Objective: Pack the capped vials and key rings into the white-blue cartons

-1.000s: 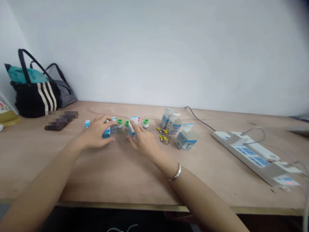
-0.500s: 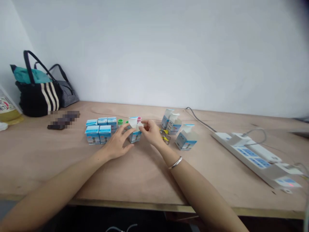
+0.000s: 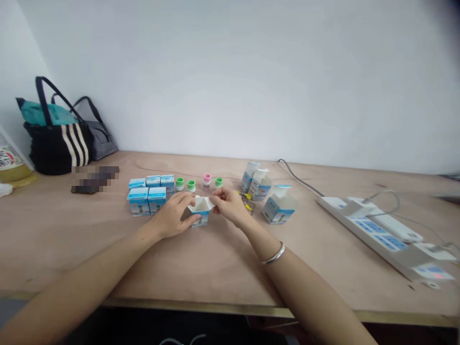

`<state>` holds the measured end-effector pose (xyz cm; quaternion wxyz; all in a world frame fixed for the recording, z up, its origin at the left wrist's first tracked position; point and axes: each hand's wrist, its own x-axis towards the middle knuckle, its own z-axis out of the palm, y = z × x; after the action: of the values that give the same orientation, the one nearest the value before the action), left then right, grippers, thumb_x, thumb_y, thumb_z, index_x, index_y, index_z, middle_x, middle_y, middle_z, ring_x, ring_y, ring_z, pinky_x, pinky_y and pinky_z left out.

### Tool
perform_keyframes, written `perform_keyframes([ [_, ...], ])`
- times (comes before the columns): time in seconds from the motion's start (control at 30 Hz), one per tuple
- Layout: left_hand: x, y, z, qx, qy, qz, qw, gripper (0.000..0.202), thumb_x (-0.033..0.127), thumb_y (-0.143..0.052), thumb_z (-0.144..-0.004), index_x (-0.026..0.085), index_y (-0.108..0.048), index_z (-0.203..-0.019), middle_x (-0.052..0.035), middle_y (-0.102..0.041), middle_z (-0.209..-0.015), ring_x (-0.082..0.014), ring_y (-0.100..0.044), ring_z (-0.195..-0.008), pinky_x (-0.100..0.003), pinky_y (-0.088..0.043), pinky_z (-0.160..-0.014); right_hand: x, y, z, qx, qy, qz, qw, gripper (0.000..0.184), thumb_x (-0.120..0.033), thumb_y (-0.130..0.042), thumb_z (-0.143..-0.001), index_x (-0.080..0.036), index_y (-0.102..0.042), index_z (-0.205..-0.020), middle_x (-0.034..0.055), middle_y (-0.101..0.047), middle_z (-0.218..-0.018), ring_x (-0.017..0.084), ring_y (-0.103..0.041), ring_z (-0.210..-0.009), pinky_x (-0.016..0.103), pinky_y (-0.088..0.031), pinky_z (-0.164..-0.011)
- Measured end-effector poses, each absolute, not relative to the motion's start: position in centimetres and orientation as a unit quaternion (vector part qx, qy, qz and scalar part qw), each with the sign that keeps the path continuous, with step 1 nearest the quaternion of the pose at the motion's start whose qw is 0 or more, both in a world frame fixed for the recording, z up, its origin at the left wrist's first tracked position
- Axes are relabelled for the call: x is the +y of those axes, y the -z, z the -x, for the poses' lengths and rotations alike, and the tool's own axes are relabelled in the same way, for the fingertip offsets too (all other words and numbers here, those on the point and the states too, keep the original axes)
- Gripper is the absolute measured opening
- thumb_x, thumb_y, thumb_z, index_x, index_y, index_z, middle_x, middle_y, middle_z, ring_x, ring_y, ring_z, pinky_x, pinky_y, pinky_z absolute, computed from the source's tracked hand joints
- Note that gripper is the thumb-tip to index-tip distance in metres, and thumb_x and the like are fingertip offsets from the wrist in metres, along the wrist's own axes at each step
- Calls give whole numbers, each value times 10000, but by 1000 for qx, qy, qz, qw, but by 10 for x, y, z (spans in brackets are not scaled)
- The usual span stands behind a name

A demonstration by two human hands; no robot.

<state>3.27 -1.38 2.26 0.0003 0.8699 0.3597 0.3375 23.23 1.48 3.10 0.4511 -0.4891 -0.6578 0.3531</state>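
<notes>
At the far left of the wooden table (image 3: pixel 215 268) stand a labeled bottle (image 3: pixel 10 167), a black striped tote bag (image 3: pixel 53 148) with a teal cloth in it, and a gray striped bag (image 3: pixel 100 141). A pixelated object (image 3: pixel 94 179) lies nearer the middle. Next comes a tidy block of five closed small boxes (image 3: pixel 138 201), three behind and two in front. Beyond it, a row of four small bottles stands upright, three with green caps (image 3: pixel 179 184) and one with a pink cap (image 3: pixel 207 181). The left hand (image 3: pixel 172 215) is curled against the middle box (image 3: pixel 200 215), which stands on the table just in front of that row. The right hand (image 3: pixel 228 206), with a bangle (image 3: pixel 275 254) on its wrist, pinches the box's white flap (image 3: pixel 201 203). I cannot tell whether the flap is going in or out. So five boxes look closed, one is in hand, and three open-flapped boxes (image 3: pixel 278 208) stand to the right, near small yellow-and-clear pieces (image 3: pixel 247 201). A power strip (image 3: pixel 370 235) lies at the far right.
</notes>
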Motion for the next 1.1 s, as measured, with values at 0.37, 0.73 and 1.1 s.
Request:
perform_keyframes([
  [0.37, -17, -21, -29, 322, -382, -865, 45, 340, 359, -631, -764, 205, -420, -982, -97, -556, -1108, -228, -554, -1063, -375, -459, -908, 74, -43, -212, -834, -136, 406, 348, 293, -44, -546, -732, -158, -654, -980, 79, -606, -994, 100, -581, -671, 259, -471, -705],
  [0.73, -16, -20, -27, 331, -374, -866, -24, 399, 404, -629, -766, 203, -474, -1073, -91, -603, -1185, -281, -463, -1247, -531, -169, -1128, 52, -50, -231, -753, -81, 425, 495, 44, -218, -542, -807, -178, -524, -812, 29, -605, -787, 141, -573, -722, 273, -466, -699],
  [1.1, -20, -16, -29, 364, -420, -830, 50, 485, 434, -693, -715, 206, -489, -1091, -69, -635, -1085, -260, -603, -1052, -401, -501, -886, -6, -60, -237, -815, -117, 226, 520, 84, -259, -532, -863, -209, -465, -861, 60, -586, -915, 175, -576, -896, 343, -466, -810],
])
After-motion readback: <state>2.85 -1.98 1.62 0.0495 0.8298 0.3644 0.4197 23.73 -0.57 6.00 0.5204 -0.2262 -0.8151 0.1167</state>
